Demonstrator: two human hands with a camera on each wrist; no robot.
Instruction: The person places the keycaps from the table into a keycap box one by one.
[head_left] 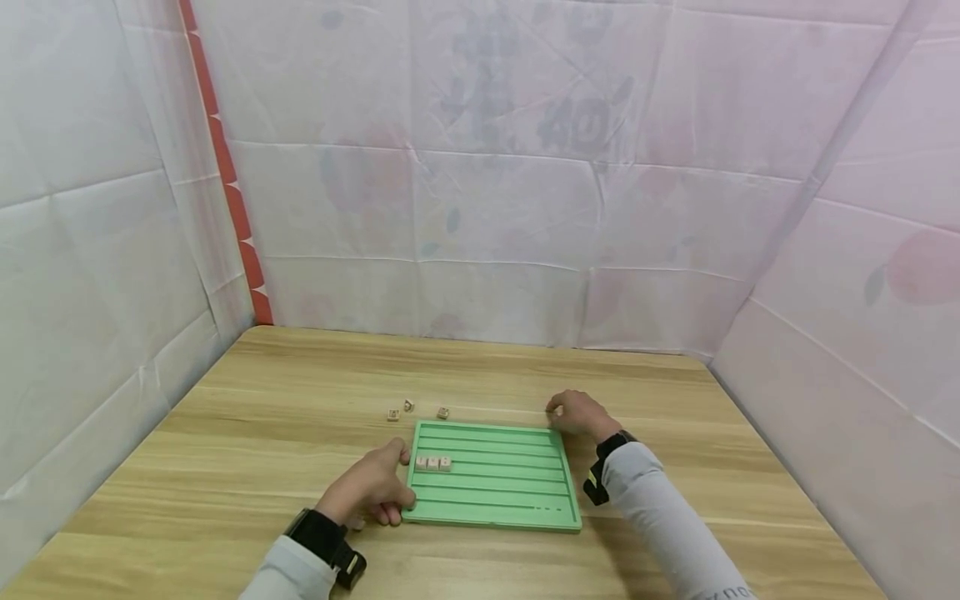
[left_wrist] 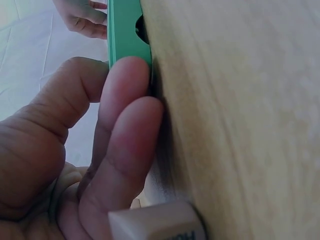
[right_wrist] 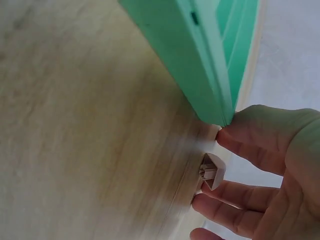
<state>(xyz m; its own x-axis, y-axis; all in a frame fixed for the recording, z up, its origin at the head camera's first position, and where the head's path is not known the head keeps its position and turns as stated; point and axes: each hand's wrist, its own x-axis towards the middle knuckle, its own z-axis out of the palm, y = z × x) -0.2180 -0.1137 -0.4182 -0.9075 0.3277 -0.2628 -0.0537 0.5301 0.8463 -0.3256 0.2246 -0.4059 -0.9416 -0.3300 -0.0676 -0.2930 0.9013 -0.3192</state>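
Note:
A green ridged tray [head_left: 487,479] lies flat on the table. My left hand [head_left: 378,483] grips its left side, with thumb and fingers [left_wrist: 125,85] at the edge. A keycap [left_wrist: 157,222] marked with letters like "Ho" sits under that hand. Three pale keycaps [head_left: 433,463] stand side by side in the tray's left part. My right hand [head_left: 581,415] is at the far right corner, its thumb [right_wrist: 260,127] touching or very near the corner. Beside its fingers a keycap [right_wrist: 212,172] shows its hollow underside; whether they touch it is unclear.
Beyond the tray three loose keycaps lie on the wooden table [head_left: 300,392]: one keycap [head_left: 393,415] at left, a tipped keycap [head_left: 408,405], and another keycap [head_left: 443,412] nearer the tray. Pale sheeting [head_left: 487,208] hangs behind the table and along both sides.

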